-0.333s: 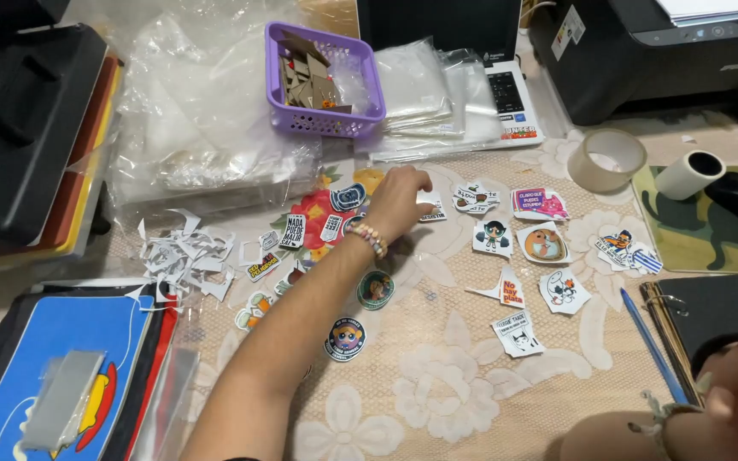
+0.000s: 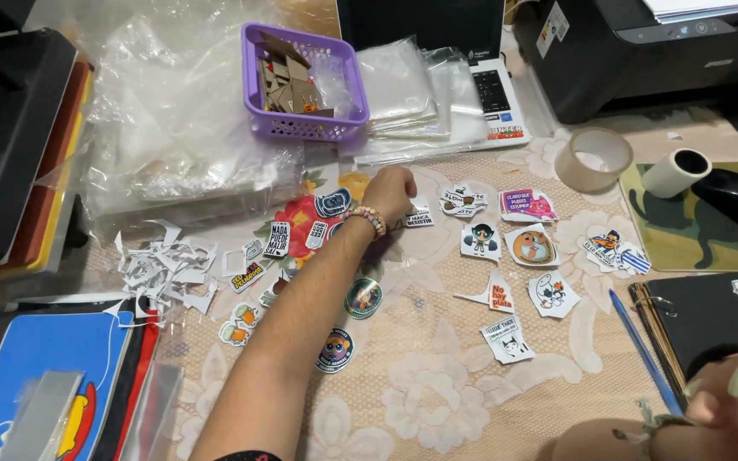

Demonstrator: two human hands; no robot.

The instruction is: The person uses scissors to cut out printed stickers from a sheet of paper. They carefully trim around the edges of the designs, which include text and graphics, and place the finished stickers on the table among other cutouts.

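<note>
Head view, looking down on a bench covered w/ a lace-patterned cloth. The left hand is extended to the centre of the frame, forearm running diagonally from lower left to upper centre; a beaded bracelet is worn at the wrist. The hand is seen from the back, fingers curled down onto the cloth, so whether anything is pinched cannot be told. A small white sticker w/ dark lettering lies touching or just beside the knuckles, on their right, its long axis approx. horizontal in the frame. A shield-shaped sticker lies just left of the hand. Further stickers are scattered right of centre, e.g. a pink rectangular one and a round one just right of the forearm.

The right hand is held at the lower right corner, well apart from the stickers, only partly in frame; its grip cannot be told. The left hand is thus much the nearer to the white sticker.

Also shown: purple basket (upper centre), clear bags (upper left), paper offcuts (left), tape roll, blue pen, printer (upper right).
</note>
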